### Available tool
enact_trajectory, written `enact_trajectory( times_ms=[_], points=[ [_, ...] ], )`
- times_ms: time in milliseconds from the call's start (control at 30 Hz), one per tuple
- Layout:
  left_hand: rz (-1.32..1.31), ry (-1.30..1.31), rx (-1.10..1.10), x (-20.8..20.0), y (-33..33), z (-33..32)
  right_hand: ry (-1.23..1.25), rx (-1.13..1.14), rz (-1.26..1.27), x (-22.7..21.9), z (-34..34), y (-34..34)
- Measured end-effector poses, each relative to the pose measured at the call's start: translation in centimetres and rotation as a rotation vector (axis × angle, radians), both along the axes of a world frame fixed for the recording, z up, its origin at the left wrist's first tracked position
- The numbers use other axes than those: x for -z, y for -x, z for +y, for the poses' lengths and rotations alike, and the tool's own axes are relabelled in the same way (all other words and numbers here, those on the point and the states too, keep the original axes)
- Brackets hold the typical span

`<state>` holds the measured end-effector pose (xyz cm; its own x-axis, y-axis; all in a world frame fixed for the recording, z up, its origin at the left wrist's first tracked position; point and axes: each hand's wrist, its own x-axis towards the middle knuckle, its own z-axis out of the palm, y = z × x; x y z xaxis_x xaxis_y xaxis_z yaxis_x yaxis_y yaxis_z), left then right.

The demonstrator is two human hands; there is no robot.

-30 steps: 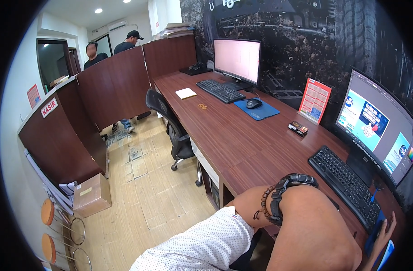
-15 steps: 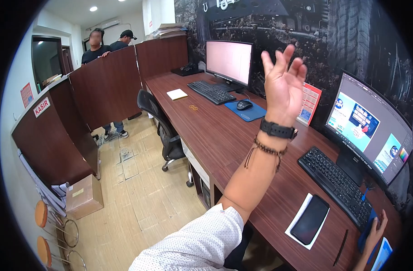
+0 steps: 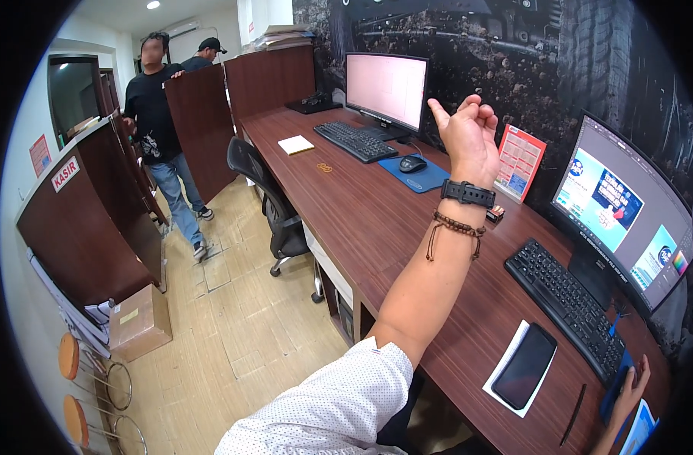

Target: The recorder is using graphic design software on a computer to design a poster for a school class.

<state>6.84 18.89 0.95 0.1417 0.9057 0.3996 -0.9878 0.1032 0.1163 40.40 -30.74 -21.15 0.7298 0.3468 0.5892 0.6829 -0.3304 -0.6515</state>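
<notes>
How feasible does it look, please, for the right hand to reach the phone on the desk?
Probably yes: the phone lies uncovered near the right hand; only the slim dark stick and low keyboard border the way.

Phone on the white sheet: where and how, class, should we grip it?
Probably across the phone at its two long edges, mid-length, coming from above: it lies flat on the white sheet, its dark face uncovered, and its narrow width suits a pinch.
</notes>
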Motion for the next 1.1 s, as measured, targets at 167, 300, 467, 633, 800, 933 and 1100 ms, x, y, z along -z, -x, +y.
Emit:
enact_trajectory(
  times_ms=[167, 300, 467, 633, 800, 933, 1100],
  points=[
    [0.006, -0.006, -0.008, 0.0, 0.2, -0.2, -0.027, -0.013, -0.002, 0.0, 0.2, 0.1],
    [0.011, -0.004, -0.029, 0.0, 0.2, -0.5, -0.026, -0.029, 0.003, 0.0, 0.2, 0.0],
    [-0.005, -0.027, -0.041, -0.2, 0.3, -0.6, -0.011, -0.033, -0.021, 0.7, -0.4, -1.4],
    [-0.017, -0.042, -0.042, -0.4, 0.3, -0.9, 0.003, -0.007, -0.007, 0.3, 0.0, -0.5],
    [-0.031, -0.060, -0.027, -0.5, 0.7, -0.9, 0.030, 0.018, -0.032, 0.4, -0.1, -0.9],
    [-0.154, -0.482, 0.244, -1.8, 2.1, -2.7, 0.008, -0.024, -0.052, 0.5, -0.3, -1.6],
    [-0.415, -1.598, 0.578, -2.1, 3.7, -13.5, 0.046, -0.002, -0.087, -0.1, -0.9, -0.4]
  ],
)
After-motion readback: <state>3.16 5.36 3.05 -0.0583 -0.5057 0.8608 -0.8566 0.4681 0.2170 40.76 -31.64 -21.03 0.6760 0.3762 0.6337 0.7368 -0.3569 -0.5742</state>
